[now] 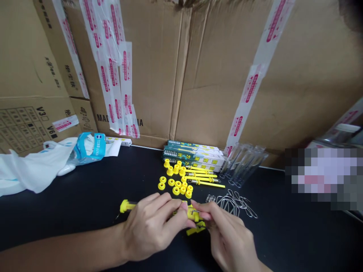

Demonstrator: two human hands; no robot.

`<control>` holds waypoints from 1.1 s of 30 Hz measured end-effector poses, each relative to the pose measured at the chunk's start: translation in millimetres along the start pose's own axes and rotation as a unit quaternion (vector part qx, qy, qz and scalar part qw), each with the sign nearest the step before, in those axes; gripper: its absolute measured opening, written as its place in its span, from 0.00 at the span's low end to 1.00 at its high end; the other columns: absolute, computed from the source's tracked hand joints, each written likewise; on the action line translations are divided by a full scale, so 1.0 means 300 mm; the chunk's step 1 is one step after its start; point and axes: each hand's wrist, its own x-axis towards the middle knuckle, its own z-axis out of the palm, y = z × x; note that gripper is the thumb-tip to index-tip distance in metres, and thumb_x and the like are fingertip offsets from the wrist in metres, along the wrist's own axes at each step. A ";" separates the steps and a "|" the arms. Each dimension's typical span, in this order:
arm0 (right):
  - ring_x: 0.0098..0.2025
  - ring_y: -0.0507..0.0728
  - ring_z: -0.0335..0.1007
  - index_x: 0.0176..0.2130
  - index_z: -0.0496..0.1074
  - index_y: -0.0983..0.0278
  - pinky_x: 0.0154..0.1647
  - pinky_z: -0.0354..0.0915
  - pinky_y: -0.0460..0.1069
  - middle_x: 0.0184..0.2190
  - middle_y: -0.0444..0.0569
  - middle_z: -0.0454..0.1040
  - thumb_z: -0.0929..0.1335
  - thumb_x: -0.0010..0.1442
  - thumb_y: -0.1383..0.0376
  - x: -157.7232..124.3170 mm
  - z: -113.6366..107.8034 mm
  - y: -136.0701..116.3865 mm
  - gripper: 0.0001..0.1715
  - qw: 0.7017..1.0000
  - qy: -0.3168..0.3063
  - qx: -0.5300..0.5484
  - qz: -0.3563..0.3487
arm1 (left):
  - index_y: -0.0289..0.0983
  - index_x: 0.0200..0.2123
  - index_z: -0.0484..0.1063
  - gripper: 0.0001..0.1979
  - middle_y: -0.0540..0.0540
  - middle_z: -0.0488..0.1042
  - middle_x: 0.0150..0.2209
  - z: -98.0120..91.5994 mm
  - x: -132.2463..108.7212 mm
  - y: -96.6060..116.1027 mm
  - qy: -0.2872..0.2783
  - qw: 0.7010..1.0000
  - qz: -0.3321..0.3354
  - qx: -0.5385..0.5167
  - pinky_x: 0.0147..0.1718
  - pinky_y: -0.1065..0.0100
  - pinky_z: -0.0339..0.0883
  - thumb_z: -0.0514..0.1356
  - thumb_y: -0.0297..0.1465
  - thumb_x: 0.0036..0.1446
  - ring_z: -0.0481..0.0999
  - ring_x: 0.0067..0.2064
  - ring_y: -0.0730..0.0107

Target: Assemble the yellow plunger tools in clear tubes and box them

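Observation:
My left hand (154, 226) is closed around a tubular spring scale, whose yellow end cap (124, 206) sticks out to the left. At the other end, between my hands, shows a yellow fitting (193, 215). My right hand (228, 232) pinches a thin bent metal hook (195, 211) against that fitting; whether the hook passes through it, I cannot tell. Another yellow piece (195, 229) lies just below my fingertips, partly covered. Beyond my hands are yellow ring caps (176, 190), taller yellow flanged caps (169, 171) and yellow rods with springs (208, 184).
Bent wire hooks (236, 204) and small springs (210, 198) lie beside my right hand. Behind them are clear tubes (245, 164) and stacked printed boxes (194, 155). A tissue pack (91, 147) lies at left. Cardboard walls (153, 75) close off the black table (93, 200).

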 end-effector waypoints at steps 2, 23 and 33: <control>0.31 0.52 0.80 0.41 0.67 0.61 0.33 0.75 0.43 0.32 0.47 0.80 0.59 0.63 0.80 0.007 -0.001 -0.007 0.17 1.000 0.005 -0.004 0.014 | 0.34 0.34 0.72 0.08 0.48 0.78 0.28 0.000 -0.001 -0.002 0.006 1.000 0.005 -0.001 0.23 0.66 0.60 0.60 0.31 0.66 0.74 0.25 0.69; 0.25 0.50 0.74 0.37 0.66 0.62 0.27 0.68 0.42 0.27 0.43 0.75 0.58 0.66 0.78 0.010 -0.003 0.002 0.15 0.998 -0.030 -0.001 0.052 | 0.32 0.33 0.70 0.15 0.51 0.74 0.23 0.015 -0.002 0.003 -0.015 1.000 -0.006 0.009 0.20 0.64 0.61 0.56 0.37 0.68 0.74 0.23 0.68; 0.27 0.54 0.70 0.42 0.68 0.67 0.27 0.69 0.47 0.28 0.50 0.73 0.59 0.64 0.82 -0.010 -0.009 0.038 0.15 0.995 -0.046 -0.069 -0.063 | 0.33 0.37 0.71 0.19 0.49 0.76 0.26 0.027 -0.008 -0.003 -0.065 0.997 -0.019 0.031 0.24 0.65 0.66 0.51 0.42 0.70 0.75 0.25 0.66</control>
